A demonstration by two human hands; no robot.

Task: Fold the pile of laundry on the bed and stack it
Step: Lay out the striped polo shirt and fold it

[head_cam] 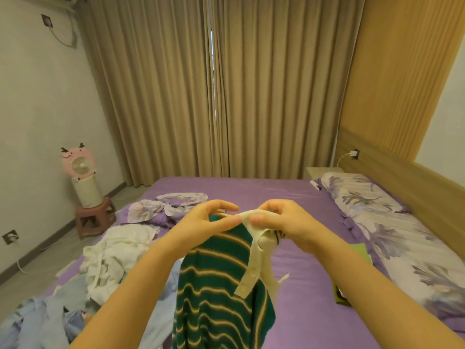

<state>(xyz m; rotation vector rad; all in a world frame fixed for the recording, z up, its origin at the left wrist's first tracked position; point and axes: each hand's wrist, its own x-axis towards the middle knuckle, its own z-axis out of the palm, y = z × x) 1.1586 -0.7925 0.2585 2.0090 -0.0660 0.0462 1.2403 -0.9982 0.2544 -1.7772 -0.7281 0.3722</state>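
We see tan curtains [214, 84] drawn shut across the far wall, a pink fan [78, 164] on a white cylinder atop a small stool [94, 217] at left, a floral pillow [362, 195] by the wooden headboard [402, 162], a wall charger [354, 154] above our nightstand [317, 171].

- The bed [297, 197] fills the middle, with the curtains [214, 84] behind its far end.
- Both hands are raised over the bed's near part: left hand [208, 222] and right hand [281, 220] close together, a shirt [216, 285] hanging from them.
- A pile of laundry [105, 263] lies on the bed's left side, left of the shirt.
- A crumpled sheet [166, 207] lies on the bed beyond the pile.
- Pillows [392, 222] lie along the bed's right edge, against the headboard [407, 167].
- A nightstand [319, 171] stands beyond the pillows, by the curtains.
- Left of the bed, a fan [80, 170] stands on a stool [94, 217] on the floor.
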